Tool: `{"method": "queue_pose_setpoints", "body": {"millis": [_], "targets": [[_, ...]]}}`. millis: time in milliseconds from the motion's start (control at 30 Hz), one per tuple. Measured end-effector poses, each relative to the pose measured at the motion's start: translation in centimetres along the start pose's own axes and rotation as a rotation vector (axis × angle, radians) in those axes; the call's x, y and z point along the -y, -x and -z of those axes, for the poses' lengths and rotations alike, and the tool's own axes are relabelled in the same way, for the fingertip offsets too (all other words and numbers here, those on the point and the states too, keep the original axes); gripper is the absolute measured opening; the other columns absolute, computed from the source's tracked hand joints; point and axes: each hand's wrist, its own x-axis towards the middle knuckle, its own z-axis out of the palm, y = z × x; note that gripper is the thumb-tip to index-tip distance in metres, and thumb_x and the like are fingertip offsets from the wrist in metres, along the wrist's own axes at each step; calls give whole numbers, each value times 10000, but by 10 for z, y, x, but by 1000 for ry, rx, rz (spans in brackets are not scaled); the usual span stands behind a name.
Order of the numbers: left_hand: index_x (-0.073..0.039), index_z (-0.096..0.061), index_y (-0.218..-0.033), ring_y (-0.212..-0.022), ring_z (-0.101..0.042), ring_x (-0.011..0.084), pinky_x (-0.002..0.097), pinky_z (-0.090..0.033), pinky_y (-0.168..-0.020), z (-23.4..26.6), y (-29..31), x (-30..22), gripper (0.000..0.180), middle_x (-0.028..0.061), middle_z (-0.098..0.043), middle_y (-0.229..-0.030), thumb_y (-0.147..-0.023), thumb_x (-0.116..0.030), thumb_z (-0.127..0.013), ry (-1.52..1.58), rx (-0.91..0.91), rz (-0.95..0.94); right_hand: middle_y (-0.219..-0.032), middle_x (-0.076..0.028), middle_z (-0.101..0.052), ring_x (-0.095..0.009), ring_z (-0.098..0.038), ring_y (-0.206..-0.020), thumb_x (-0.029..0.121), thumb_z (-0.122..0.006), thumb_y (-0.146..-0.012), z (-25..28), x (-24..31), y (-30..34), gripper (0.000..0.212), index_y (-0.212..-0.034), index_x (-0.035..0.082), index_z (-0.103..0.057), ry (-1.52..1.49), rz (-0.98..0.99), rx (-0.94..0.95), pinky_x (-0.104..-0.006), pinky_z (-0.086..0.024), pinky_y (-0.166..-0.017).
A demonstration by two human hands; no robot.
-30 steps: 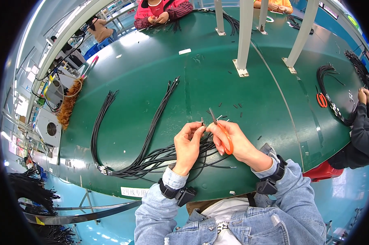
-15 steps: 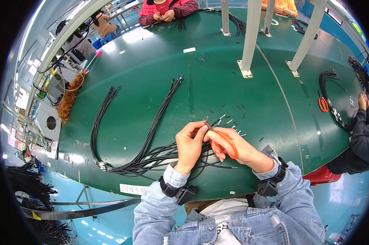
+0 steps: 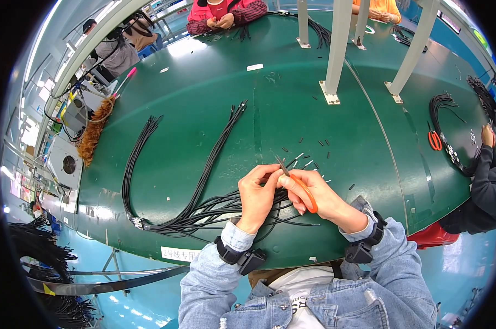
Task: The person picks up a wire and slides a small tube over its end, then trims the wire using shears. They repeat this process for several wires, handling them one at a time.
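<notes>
My right hand [image 3: 317, 197] is closed round orange-handled scissors [image 3: 308, 194], whose dark blades point up and away to the left. Right beside it, fingertips against the other hand's, my left hand [image 3: 257, 194] pinches what looks like the end of a black cable; the fingers hide most of it. A bundle of black cables [image 3: 190, 216] fans out under both hands, running left to a white-labelled tie [image 3: 136, 222]. From there two longer strands reach away over the table. White-tipped cable ends [image 3: 308, 163] lie just beyond my right hand.
Short black sleeve pieces [image 3: 321, 143] lie scattered on the green table [image 3: 193, 82]. Grey metal posts [image 3: 336, 55] stand bolted at the back right. Another pair of orange-handled scissors [image 3: 434, 140] and cable bundles lie near a co-worker's hand [image 3: 487, 136] on the right. A feather duster [image 3: 96, 129] rests at the left edge.
The scissors have turned slightly in my right hand, the blades now more upright and more clear of the left fingers. Both hands stay nearly in place. People in the far left background have moved.
</notes>
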Motion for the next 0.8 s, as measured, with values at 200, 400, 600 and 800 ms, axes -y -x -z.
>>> {"method": "queue_pose_setpoints", "body": {"millis": [200, 400, 600, 800], "targets": [[39, -621, -930, -734, -585, 75, 202, -481, -646, 0, -1, -3, 119, 48, -636, -807, -819, -3, -606, -51, 13, -18, -514, 27, -430, -41, -403, -417, 352, -577, -873, 2, 1, 0, 351, -756, 28, -513, 84, -31, 16, -204, -310, -381], [29, -625, -931, -731, -583, 68, 193, -470, -655, -2, -2, 0, 120, 38, -636, -803, -826, -28, -614, -28, -41, 36, -589, 19, -494, -33, -420, -461, 161, -624, -842, 0, 10, 1, 210, -978, 16, -556, 268, 80, -75, -198, -327, -407], [19, -621, -938, -737, -580, 63, 189, -466, -665, -3, 0, -7, 124, 36, -637, -810, -829, -42, -617, -25, -31, 53, -737, -19, -571, -36, -460, -556, 65, -634, -809, 7, 7, -9, 328, -1105, 22, -500, 117, 375, -379, -184, -360, -475], [21, -614, -923, -738, -581, 64, 197, -468, -670, -4, 1, -11, 112, 39, -636, -817, -827, -36, -613, -29, 51, 82, -841, -47, -616, -65, -550, -742, 14, -641, -790, 7, 8, -14, 391, -1144, 18, -474, 36, 342, -373, -203, -437, -647]]}}
